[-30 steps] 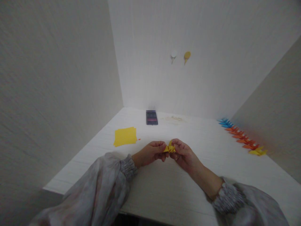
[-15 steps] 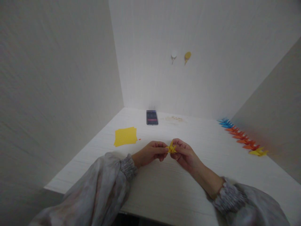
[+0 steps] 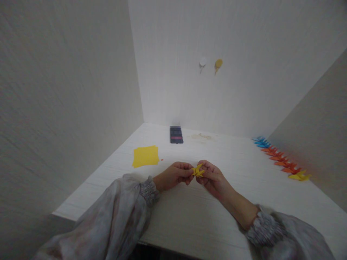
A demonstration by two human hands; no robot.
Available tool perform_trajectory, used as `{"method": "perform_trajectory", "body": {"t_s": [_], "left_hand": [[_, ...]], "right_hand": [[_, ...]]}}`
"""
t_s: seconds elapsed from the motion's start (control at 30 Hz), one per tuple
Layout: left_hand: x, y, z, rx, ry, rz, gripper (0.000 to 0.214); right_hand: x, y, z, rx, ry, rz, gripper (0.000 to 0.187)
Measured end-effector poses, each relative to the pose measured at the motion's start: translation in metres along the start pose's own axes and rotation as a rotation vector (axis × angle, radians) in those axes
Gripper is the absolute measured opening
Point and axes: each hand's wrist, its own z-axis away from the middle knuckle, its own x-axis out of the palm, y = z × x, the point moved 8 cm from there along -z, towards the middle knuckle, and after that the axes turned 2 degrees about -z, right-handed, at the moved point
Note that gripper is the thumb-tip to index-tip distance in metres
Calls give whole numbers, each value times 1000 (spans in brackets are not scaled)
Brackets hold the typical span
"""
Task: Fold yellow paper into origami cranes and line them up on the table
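Note:
A small yellow origami crane (image 3: 198, 171) is held up between both hands, just above the white table. My left hand (image 3: 177, 174) pinches it from the left between thumb and fingers. From the right, my right hand (image 3: 213, 177) grips its other side with thumb and fingertips. Parts of the crane are hidden behind the fingers. Left of my left hand lies a stack of yellow paper (image 3: 145, 156), with a tiny orange scrap (image 3: 162, 159) beside it.
Along the right wall stands a row of folded cranes: blue ones (image 3: 261, 142), orange-red ones (image 3: 280, 159) and a yellow one (image 3: 300, 176). A dark, blurred-out phone-like device (image 3: 176, 135) is near the back wall. Two hooks (image 3: 218, 64) are on that wall.
The yellow crane has turned slightly between the fingers, and one of its points now leans more to the right. Both hands keep their grip. The view has shifted a little.

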Motion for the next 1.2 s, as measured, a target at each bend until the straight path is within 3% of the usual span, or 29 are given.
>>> {"method": "perform_trajectory", "body": {"t_s": [0.77,1.2], "left_hand": [[4,0,-2,10,-50,157,18],[0,6,1,71,2,175,29]], "right_hand": [[-1,-1,1,15,55,-18,19],[-3,-2,0,7,58,-52,18]]}}
